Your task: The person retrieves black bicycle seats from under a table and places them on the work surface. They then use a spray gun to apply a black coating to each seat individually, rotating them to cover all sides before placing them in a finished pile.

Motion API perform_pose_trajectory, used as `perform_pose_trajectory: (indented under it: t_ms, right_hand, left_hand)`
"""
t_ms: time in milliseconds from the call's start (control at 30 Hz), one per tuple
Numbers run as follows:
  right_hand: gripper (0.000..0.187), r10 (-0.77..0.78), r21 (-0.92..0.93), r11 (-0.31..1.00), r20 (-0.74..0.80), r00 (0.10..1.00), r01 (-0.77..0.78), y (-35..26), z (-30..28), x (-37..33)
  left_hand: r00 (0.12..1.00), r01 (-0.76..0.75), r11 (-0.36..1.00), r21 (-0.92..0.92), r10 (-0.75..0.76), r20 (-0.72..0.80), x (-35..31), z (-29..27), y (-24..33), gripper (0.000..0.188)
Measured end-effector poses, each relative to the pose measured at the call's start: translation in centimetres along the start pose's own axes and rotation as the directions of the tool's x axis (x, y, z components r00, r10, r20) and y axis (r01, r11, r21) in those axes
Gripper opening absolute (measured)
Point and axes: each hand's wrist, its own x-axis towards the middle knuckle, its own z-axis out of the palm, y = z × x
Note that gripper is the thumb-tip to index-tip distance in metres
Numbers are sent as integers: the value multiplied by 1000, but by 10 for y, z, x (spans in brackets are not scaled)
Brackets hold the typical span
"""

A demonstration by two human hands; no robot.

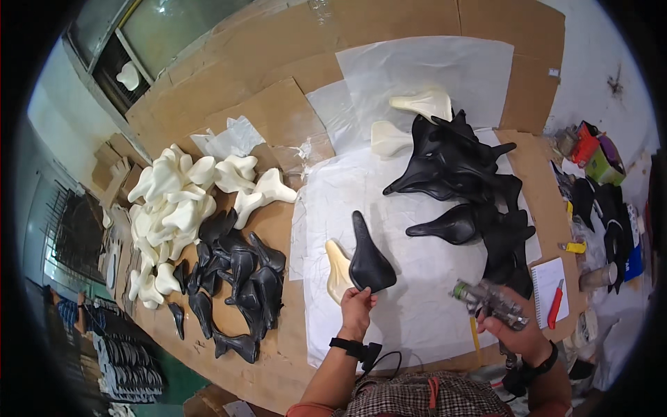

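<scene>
My left hand [356,314] pinches the wide rear edge of a black bicycle saddle cover [372,263], its narrow nose pointing away from me. Partly behind that cover, a cream foam saddle pad [337,270] lies on the white paper sheet [410,320]. Over the right part of the table, my right hand [522,335] is wrapped round a spray gun [490,303] with a metal body and a green end, its front turned to the left. Whether the trigger is pressed, I cannot tell.
Cream foam pads [174,194] are heaped at left, beside glossy black saddles [243,285]. Loose black covers [445,156] pile up at right, near two more foam pads. A notebook [547,278] holds a red utility knife [555,306]. Cardboard [250,55] walls the far side.
</scene>
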Motion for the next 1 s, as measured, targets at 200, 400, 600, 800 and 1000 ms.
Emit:
perform_pose_trajectory:
  t_ms: [200, 400, 600, 800, 1000]
  right_hand:
    - [53, 103, 13, 995, -97, 990, -102, 14, -52, -22]
    - [52, 63, -31, 996, -374, 925, -80, -16, -119, -33]
    - [59, -75, -76, 996, -424, 903, 47, -52, -145, -28]
    - [57, 147, 42, 989, -221, 964, -141, -21, -146, -2]
    - [47, 141, -108, 985, 70, 987, -133, 23, -120, 23]
  left_hand:
    - [911, -346, 876, -335, 228, -344, 17, -20, 70, 7]
    - [901, 327, 942, 72, -334, 278, 82, 92, -62, 25]
    - [815, 570, 808, -153, -579, -25, 78, 255, -150, 24]
    - [967, 257, 932, -256, -248, 67, 101, 204, -128, 7]
    - [975, 92, 995, 41, -98, 198, 48, 121, -15, 5]
